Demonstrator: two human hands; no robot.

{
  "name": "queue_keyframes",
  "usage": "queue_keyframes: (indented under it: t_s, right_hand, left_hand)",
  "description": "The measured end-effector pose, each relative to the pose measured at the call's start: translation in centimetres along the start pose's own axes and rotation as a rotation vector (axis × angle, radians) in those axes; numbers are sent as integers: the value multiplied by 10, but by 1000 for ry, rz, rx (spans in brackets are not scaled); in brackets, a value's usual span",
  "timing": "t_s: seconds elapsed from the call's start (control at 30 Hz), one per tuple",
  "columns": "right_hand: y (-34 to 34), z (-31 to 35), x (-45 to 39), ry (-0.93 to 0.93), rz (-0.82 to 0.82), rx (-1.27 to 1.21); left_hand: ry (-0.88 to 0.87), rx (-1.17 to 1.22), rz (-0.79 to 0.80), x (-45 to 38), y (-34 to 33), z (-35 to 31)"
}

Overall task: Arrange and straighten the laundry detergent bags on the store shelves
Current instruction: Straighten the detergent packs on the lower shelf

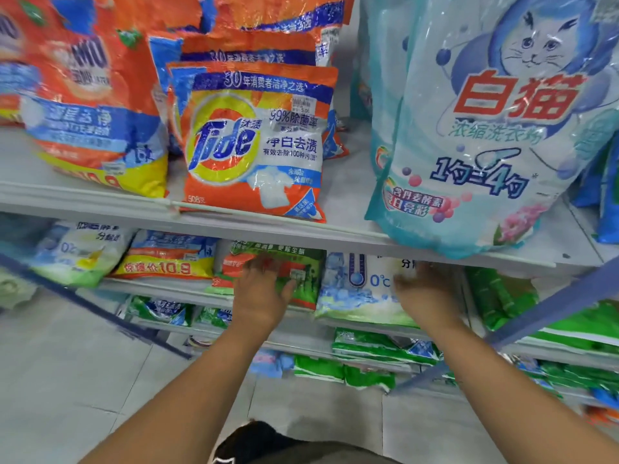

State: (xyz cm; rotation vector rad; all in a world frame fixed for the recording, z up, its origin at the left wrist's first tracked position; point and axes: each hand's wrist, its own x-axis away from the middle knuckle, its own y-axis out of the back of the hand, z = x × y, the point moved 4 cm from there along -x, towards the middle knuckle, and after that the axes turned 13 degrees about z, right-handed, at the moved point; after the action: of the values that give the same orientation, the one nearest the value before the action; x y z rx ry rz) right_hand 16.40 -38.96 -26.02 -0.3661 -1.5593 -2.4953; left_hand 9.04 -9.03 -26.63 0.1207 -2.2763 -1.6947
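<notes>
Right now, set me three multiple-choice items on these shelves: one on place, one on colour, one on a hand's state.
1. Where does the left hand rest?
A. on the green bag
B. on the Tide bag
C. on the floor

2. What is the Tide bag's main colour?
A. purple
B. orange
C. black

3. How is the right hand?
A. fist, off the shelf
B. open, on the 0°C bag
C. gripping the cat bag

Answers: A, its fingers lie on it; B, orange surrounds the logo; B, its fingers spread flat.
</notes>
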Motion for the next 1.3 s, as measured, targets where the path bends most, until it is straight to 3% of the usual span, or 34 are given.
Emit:
queue_keyframes:
  t_s: [0.07,0.23,0.4,0.63,0.7,0.87,0.97,1.17,1.3]
  right_hand:
    - [-14,36,11,177,-40,1]
    - [-60,124,35,417,170,-108]
    - [-81,162,23,113,250,48]
    - [-89,188,13,-199,287,44]
    - [-93,187,9,-246,270,-84]
    - [-113,187,2,-209,357,-821]
    - [-124,202,5,-179,372,-791]
    - [-112,230,2,-50,147,-746]
    - [-115,223,8,-181,5,-432]
  left_hand:
    - [88,21,58,-4,4,24]
    - [150,252,129,-16,17,75]
    - [157,559,182,-30,30,100]
    - [-51,549,412,-51,49,105]
    - [-90,515,459,-57,50,110]
    - [-63,659,628,-65,49,139]
    - [-116,700,702,-60,52,160]
    - [-60,804,488,-48,58,164]
    - [-2,728,399,-39,68,186]
